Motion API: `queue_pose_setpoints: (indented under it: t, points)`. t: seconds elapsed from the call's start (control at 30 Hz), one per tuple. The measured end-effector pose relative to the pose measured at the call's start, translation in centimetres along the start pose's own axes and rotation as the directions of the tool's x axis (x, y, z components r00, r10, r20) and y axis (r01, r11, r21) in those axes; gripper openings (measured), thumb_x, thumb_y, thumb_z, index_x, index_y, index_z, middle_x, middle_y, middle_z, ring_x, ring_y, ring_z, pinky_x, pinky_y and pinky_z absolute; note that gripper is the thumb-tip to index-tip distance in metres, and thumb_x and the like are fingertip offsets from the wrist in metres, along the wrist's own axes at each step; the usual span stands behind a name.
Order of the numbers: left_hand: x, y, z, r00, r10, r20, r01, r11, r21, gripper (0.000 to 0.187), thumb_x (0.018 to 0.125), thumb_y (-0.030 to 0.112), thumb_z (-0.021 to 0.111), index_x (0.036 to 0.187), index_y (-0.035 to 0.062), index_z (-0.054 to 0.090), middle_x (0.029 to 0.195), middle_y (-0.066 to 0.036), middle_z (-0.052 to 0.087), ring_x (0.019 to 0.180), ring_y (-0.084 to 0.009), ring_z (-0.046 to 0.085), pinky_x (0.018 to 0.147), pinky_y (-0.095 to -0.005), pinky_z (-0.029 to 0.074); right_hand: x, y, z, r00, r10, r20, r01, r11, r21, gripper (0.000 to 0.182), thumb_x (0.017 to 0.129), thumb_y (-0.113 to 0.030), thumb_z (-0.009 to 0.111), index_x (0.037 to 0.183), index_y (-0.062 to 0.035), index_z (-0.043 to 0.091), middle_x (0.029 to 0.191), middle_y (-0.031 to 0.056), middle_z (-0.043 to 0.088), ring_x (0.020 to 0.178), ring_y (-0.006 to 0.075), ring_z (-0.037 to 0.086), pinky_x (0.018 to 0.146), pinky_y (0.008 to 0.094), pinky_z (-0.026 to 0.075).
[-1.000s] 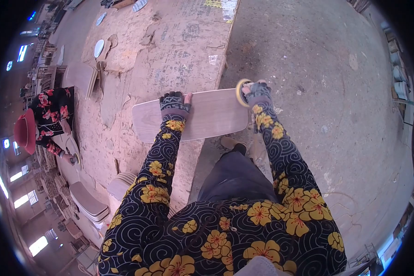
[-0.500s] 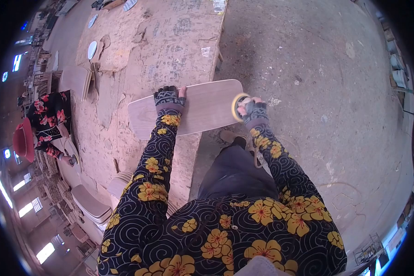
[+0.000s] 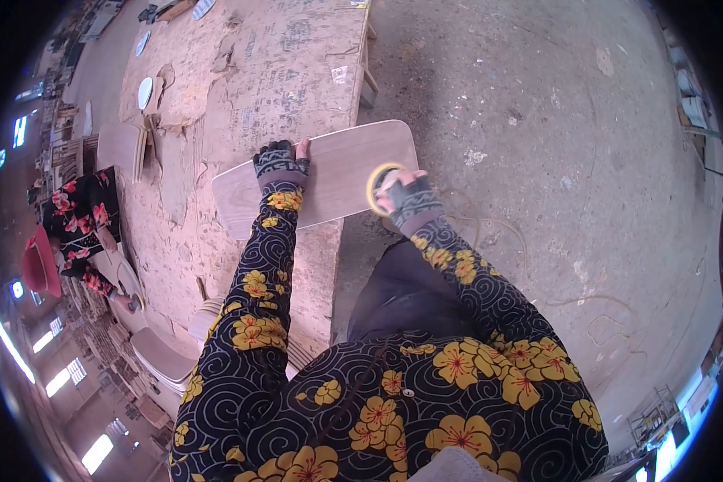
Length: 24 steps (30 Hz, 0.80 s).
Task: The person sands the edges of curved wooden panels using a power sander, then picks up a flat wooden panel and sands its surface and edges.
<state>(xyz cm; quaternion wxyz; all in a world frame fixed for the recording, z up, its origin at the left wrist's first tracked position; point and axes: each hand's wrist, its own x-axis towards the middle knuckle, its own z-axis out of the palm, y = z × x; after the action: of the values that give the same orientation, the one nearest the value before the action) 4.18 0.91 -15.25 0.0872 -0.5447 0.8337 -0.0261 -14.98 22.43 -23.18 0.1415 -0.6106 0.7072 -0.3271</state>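
Observation:
A pale wooden board point(image 3: 337, 173) with rounded corners lies across the edge of the worktable, its right end overhanging the floor. My left hand point(image 3: 281, 163), in a patterned fingerless glove, holds the board near its left part, with fingers over the far edge and the thumb on the right. In my gloved right hand point(image 3: 410, 197) is a round sander point(image 3: 375, 189) with a yellow rim. It is at the board's near right edge, partly hidden by my fingers. How much of its pad touches the wood cannot be seen.
The worn worktable point(image 3: 209, 136) stretches left and away. Stacks of curved boards point(image 3: 120, 149) and more boards point(image 3: 161, 353) stand on it. A co-worker point(image 3: 80, 217) in a red hat handles another tool opposite. A thin hose point(image 3: 498, 225) snakes over the concrete floor point(image 3: 538, 120).
My right hand has moved the sander left, from the board's right end to its near right edge. My left hand stays on the board while the view has shifted slightly.

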Motion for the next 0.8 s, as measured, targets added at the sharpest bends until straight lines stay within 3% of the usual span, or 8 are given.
queue_pose_setpoints:
  t: [0.13,0.27,0.4,0.47,0.5,0.57,0.7,0.8]
  points:
    - [-0.1,-0.3,0.9,0.996,-0.002,-0.084,0.003,1.000,0.001,0.054,0.098,0.054,0.046,0.095,0.0053,0.070,0.097,-0.019,0.068,0.096,-0.0356,0.064,0.091,-0.0487,0.045,2.6,2.1,0.6,0.895,0.382,0.230,-0.381,0.923,-0.048,0.035,0.081,-0.038,0.072,0.103,-0.0121,0.067,0.119,0.0141,0.056,0.109,0.0354,0.053,0.093,0.0479,0.046]
    - [-0.1,-0.2,0.7,0.999,0.002,-0.051,-0.001,1.000,0.022,0.055,0.097,0.055,0.046,0.097,0.0051,0.070,0.098,-0.019,0.068,0.097,-0.0359,0.063,0.091,-0.0483,0.045,2.7,8.2,0.8,0.967,-0.001,0.256,0.080,0.951,-0.299,0.046,0.079,-0.037,0.075,0.111,-0.0062,0.064,0.118,0.0161,0.057,0.110,0.0355,0.055,0.090,0.0472,0.048]
    - [-0.3,-0.2,0.7,0.990,0.028,-0.136,-0.029,1.000,-0.005,0.051,0.096,0.053,0.051,0.094,0.0056,0.070,0.095,-0.018,0.068,0.095,-0.0358,0.063,0.089,-0.0482,0.046,5.7,-1.0,-4.1,0.913,0.239,0.331,-0.253,0.967,0.000,0.041,0.083,-0.038,0.072,0.109,-0.0077,0.064,0.118,0.0160,0.057,0.112,0.0350,0.053,0.093,0.0457,0.047]
    - [-0.4,0.1,0.7,0.988,0.029,-0.155,-0.029,1.000,0.001,0.048,0.094,0.052,0.055,0.095,0.0059,0.070,0.093,-0.017,0.068,0.094,-0.0358,0.063,0.088,-0.0482,0.046,5.3,-0.8,-1.4,0.994,0.076,0.077,-0.077,0.997,0.014,0.040,0.085,-0.046,0.067,0.108,-0.0135,0.065,0.117,0.0172,0.059,0.107,0.0343,0.058,0.093,0.0467,0.045]
    - [-0.4,0.0,0.7,0.986,0.032,-0.164,-0.034,0.999,-0.006,0.048,0.094,0.052,0.056,0.095,0.0060,0.071,0.093,-0.017,0.068,0.093,-0.0359,0.063,0.087,-0.0483,0.046,6.0,0.4,-0.8,0.933,0.274,0.232,-0.281,0.960,-0.004,0.045,0.083,-0.041,0.073,0.115,-0.0107,0.061,0.118,0.0212,0.059,0.104,0.0361,0.061,0.092,0.0490,0.048]
    - [-0.3,-0.1,1.1,0.982,0.039,-0.185,-0.042,0.999,-0.009,0.046,0.093,0.050,0.058,0.095,0.0060,0.071,0.093,-0.017,0.068,0.092,-0.0363,0.063,0.086,-0.0487,0.046,7.0,2.8,-2.5,0.904,0.396,0.160,-0.403,0.915,0.017,0.051,0.079,-0.036,0.078,0.118,-0.0093,0.057,0.117,0.0224,0.059,0.101,0.0346,0.063,0.090,0.0475,0.051]
    - [-0.2,-0.2,1.5,0.980,0.048,-0.193,-0.050,0.999,-0.003,0.044,0.092,0.048,0.061,0.093,0.0054,0.070,0.091,-0.017,0.068,0.090,-0.0367,0.063,0.085,-0.0491,0.046,6.9,9.5,-1.3,0.801,0.588,0.112,-0.558,0.666,0.494,0.056,0.076,-0.028,0.083,0.118,-0.0074,0.053,0.106,0.0156,0.062,0.097,0.0279,0.062,0.085,0.0402,0.054]
    - [-0.1,0.0,1.3,0.984,0.034,-0.177,-0.034,0.999,0.002,0.043,0.092,0.047,0.061,0.091,0.0052,0.070,0.088,-0.018,0.068,0.089,-0.0374,0.063,0.084,-0.0492,0.046,7.5,13.9,0.7,0.700,0.587,0.405,-0.620,0.218,0.754,0.052,0.078,-0.025,0.084,0.117,-0.0111,0.053,0.102,0.0103,0.064,0.089,0.0221,0.065,0.075,0.0376,0.056]
